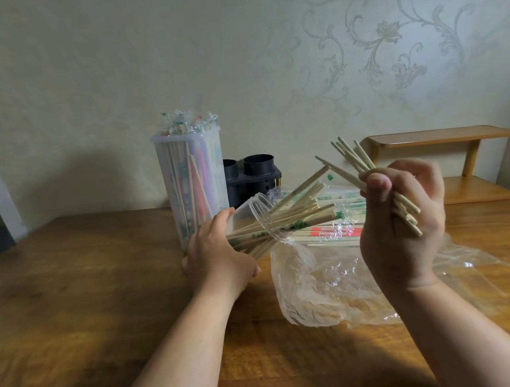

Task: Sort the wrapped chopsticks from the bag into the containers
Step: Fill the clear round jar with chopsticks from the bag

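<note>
Right hand (401, 226): your fingers (380, 185) curl tight round a chopstick bundle (359, 162), tips toward 11 o'clock. Left hand (217, 257) grips the tilted clear jar (258, 213), wrapped chopsticks (291, 217) inside. Bag (322, 283) lies at 5 o'clock of the jar.

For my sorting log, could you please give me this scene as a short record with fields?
left hand: holds tilted clear jar, wrapped chopsticks poking from its mouth
right hand: grips chopstick bundle, raised over the bag
tall container: upright, packed full
black holder: beside tall container, two tubes
plastic bag: crumpled on table, loose pile at its far end
</note>
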The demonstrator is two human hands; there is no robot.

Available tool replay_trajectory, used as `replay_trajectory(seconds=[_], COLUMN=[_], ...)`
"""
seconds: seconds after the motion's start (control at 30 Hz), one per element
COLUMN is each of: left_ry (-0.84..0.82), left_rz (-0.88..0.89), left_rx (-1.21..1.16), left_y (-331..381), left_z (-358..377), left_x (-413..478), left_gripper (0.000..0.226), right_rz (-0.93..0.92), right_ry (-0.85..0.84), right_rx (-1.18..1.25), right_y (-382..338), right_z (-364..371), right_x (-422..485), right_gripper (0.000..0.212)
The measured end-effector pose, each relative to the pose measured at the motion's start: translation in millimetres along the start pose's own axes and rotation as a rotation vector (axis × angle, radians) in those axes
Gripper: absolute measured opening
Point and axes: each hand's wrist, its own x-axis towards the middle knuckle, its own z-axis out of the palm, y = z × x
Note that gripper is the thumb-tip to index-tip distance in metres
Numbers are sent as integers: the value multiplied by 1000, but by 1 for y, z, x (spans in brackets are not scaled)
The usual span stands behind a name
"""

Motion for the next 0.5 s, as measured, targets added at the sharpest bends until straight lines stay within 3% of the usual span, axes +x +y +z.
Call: replay_trajectory(seconds=[0.5], left_ry=[1], left_rz=[4], left_rx=[-19], left_y=[-1], left_z=[0], left_x=[-1], left_gripper=[101], right_rz=[-24], right_ry=[-1], right_rx=[7], right_y=[-4], right_z=[0], right_x=[0], right_gripper=[53])
